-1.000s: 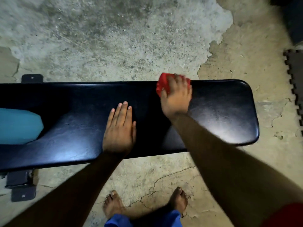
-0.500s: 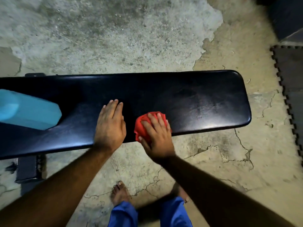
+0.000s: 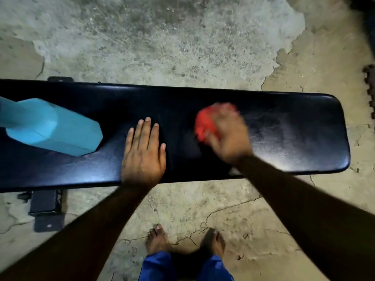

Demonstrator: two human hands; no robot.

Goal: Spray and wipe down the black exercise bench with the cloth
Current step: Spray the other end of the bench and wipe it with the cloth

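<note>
A long black padded exercise bench (image 3: 294, 142) runs left to right across the head view, its rounded end at the right. My right hand (image 3: 229, 138) presses a bunched red cloth (image 3: 205, 124) onto the pad right of centre; hand and cloth are motion-blurred. Faint wipe streaks show on the pad to the right of the cloth. My left hand (image 3: 143, 155) lies flat on the pad near the middle, fingers apart, holding nothing. A light blue spray bottle (image 3: 54, 130) lies on its side on the pad at the left, its neck running out of view.
The bench's black metal foot (image 3: 45, 209) sticks out on the cracked concrete floor at lower left. My bare feet (image 3: 158, 240) stand just in front of the bench. Dark interlocking floor mats (image 3: 370, 92) edge the far right.
My right hand has swept the cloth from the far edge to the near edge, then up and right to the pad's middle. The left hand has stayed flat on the pad.
</note>
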